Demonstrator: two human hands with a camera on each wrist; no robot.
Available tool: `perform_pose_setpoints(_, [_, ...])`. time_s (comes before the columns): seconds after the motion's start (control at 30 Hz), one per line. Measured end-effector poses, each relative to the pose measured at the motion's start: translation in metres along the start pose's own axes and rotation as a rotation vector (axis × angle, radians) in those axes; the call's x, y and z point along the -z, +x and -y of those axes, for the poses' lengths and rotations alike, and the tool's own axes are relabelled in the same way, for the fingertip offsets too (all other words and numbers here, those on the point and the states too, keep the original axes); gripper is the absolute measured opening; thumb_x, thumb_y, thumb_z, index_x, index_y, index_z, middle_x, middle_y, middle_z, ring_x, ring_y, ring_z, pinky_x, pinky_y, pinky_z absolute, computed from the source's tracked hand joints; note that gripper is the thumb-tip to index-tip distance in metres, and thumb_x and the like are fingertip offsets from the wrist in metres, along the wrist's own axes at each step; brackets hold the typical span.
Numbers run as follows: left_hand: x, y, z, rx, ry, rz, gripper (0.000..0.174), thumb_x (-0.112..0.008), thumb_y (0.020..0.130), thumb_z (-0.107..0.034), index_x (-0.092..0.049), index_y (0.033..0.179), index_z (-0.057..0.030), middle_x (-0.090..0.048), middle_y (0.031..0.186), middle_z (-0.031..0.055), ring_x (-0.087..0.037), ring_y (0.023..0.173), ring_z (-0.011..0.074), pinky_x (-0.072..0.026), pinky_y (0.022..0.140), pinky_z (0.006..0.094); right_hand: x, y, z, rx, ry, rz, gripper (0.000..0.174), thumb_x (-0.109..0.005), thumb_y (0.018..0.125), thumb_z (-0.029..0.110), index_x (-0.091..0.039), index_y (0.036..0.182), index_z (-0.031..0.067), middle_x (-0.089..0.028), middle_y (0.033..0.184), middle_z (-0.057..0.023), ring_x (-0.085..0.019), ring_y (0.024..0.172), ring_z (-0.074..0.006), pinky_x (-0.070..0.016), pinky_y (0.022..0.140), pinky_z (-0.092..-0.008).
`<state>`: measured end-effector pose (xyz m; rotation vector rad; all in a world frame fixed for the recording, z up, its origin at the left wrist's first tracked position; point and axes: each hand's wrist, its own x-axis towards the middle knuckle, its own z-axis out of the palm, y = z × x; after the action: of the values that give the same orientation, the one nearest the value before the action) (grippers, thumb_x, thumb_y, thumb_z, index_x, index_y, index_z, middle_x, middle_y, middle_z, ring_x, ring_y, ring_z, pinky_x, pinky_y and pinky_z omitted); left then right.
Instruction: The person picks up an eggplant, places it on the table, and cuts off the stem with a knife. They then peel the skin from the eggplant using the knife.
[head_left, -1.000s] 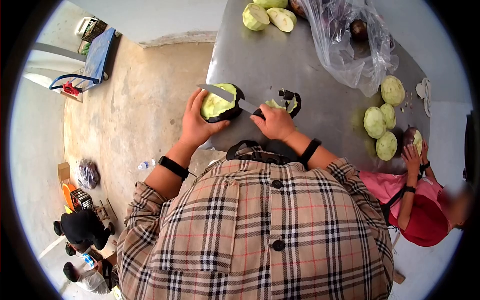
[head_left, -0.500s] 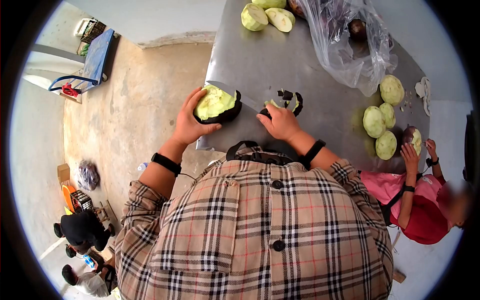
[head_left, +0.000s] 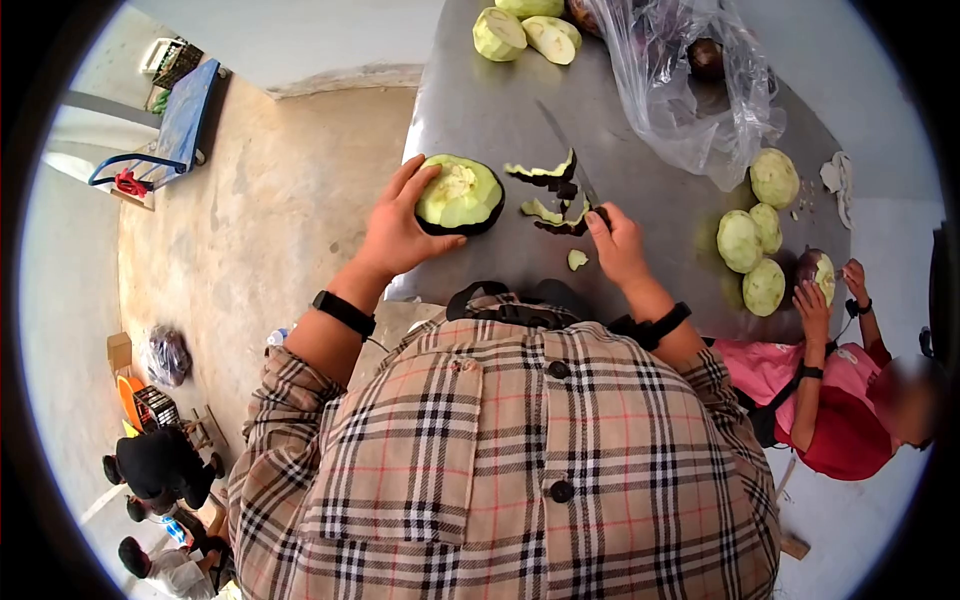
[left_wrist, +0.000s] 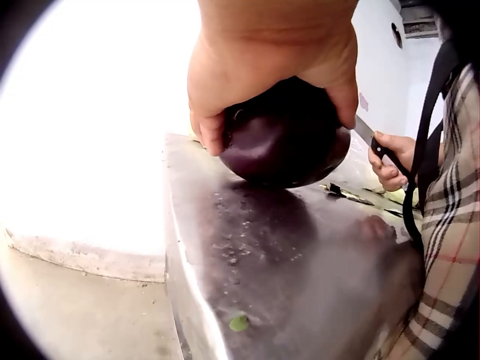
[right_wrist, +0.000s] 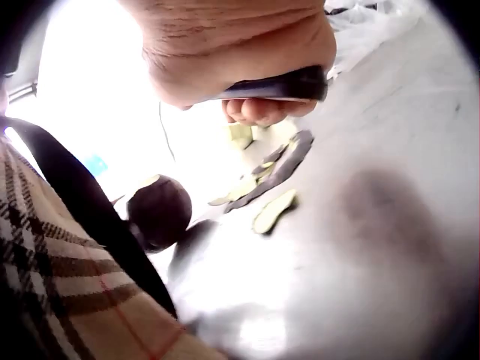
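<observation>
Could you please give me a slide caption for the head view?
Left hand grips a partly peeled eggplant while right hand holds a knife by peelings.

Head view: bright, even daylight, sharp centre, strong fisheye bend and black vignette at the rim. Both wrist views blow out to white on the left, and close-up stuff is soft. Table (right_wrist: 390, 285) in the right wrist view is blurred, with one diffuse shadow.
</observation>
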<state>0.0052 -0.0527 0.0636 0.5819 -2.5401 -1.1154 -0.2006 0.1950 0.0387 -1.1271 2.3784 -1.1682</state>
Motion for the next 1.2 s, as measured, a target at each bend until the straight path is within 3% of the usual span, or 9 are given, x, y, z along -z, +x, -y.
perform_pose_setpoints(0.07, [-0.001, 0.001, -0.004, 0.025, 0.001, 0.008, 0.087, -0.087, 0.052, -0.025, -0.049, 0.128, -0.0075, -0.039, 0.139, 0.0169, -0.044, 0.125, 0.0339, -0.0403, 0.102, 0.0406, 0.012, -0.003, -0.007, 0.050, -0.387, -0.056, 0.031, -0.064, 0.085, 0.033, -0.055, 0.082, 0.0036, -0.059, 0.065, -0.0154, -0.059, 0.063, -0.0343, -0.0465, 0.056, -0.0392])
perform_pose_setpoints(0.2, [0.001, 0.005, -0.010, 0.052, 0.026, 0.045, 0.086, -0.086, 0.052, -0.023, -0.048, 0.128, -0.0105, -0.036, 0.141, 0.0162, -0.042, 0.126, 0.0344, -0.0401, 0.102, 0.0409, 0.029, -0.008, -0.015, 0.110, -0.532, -0.149, 0.028, -0.065, 0.083, 0.032, -0.055, 0.084, 0.0058, -0.061, 0.073, -0.0140, -0.059, 0.066, -0.0358, -0.0460, 0.056, -0.0434])
perform_pose_setpoints(0.37, [0.005, 0.003, 0.006, -0.081, -0.035, 0.088, 0.087, -0.086, 0.050, -0.019, -0.048, 0.128, -0.0146, -0.033, 0.142, 0.0151, -0.041, 0.126, 0.0362, -0.0419, 0.100, 0.0420, 0.034, -0.012, -0.010, 0.170, -0.593, -0.169, 0.025, -0.068, 0.080, 0.028, -0.057, 0.086, 0.0064, -0.059, 0.075, -0.0108, -0.058, 0.067, -0.0336, -0.0457, 0.058, -0.0418])
perform_pose_setpoints(0.8, [0.002, -0.008, 0.013, -0.056, -0.073, 0.051, 0.085, -0.085, 0.059, -0.028, -0.044, 0.133, -0.0143, -0.028, 0.143, 0.0191, -0.040, 0.125, 0.0383, -0.0415, 0.100, 0.0435, 0.057, -0.010, -0.014, 0.324, -0.723, -0.216, 0.018, -0.070, 0.069, 0.015, -0.057, 0.080, 0.0093, -0.054, 0.080, -0.0060, -0.055, 0.075, -0.0281, -0.0434, 0.064, -0.0406])
perform_pose_setpoints(1.0, [-0.005, -0.018, 0.006, 0.008, -0.085, -0.040, 0.086, -0.084, 0.062, -0.029, -0.042, 0.135, -0.0130, -0.024, 0.144, 0.0193, -0.040, 0.125, 0.0376, -0.0408, 0.100, 0.0437, 0.055, -0.013, -0.019, 0.135, -0.797, -0.147, 0.014, -0.066, 0.073, 0.014, -0.054, 0.081, 0.0102, -0.055, 0.074, -0.0056, -0.056, 0.072, -0.0290, -0.0430, 0.064, -0.0409])
perform_pose_setpoints(1.07, [-0.004, -0.023, 0.002, 0.019, -0.063, -0.045, 0.086, -0.084, 0.063, -0.030, -0.041, 0.135, -0.0094, -0.025, 0.144, 0.0189, -0.039, 0.127, 0.0362, -0.0386, 0.102, 0.0431, 0.055, -0.012, -0.016, 0.163, -0.781, -0.167, 0.013, -0.066, 0.074, 0.015, -0.055, 0.082, 0.0112, -0.056, 0.074, -0.0056, -0.056, 0.071, -0.0294, -0.0428, 0.064, -0.0412])
perform_pose_setpoints(1.2, [-0.008, -0.026, 0.002, 0.024, -0.026, -0.082, 0.087, -0.084, 0.062, -0.029, -0.041, 0.136, -0.0104, -0.022, 0.145, 0.0187, -0.039, 0.126, 0.0379, -0.0401, 0.101, 0.0439, 0.053, -0.012, -0.019, 0.118, -0.690, -0.181, 0.015, -0.066, 0.075, 0.015, -0.056, 0.085, 0.0098, -0.060, 0.078, -0.0083, -0.058, 0.072, -0.0317, -0.0445, 0.064, -0.0420])
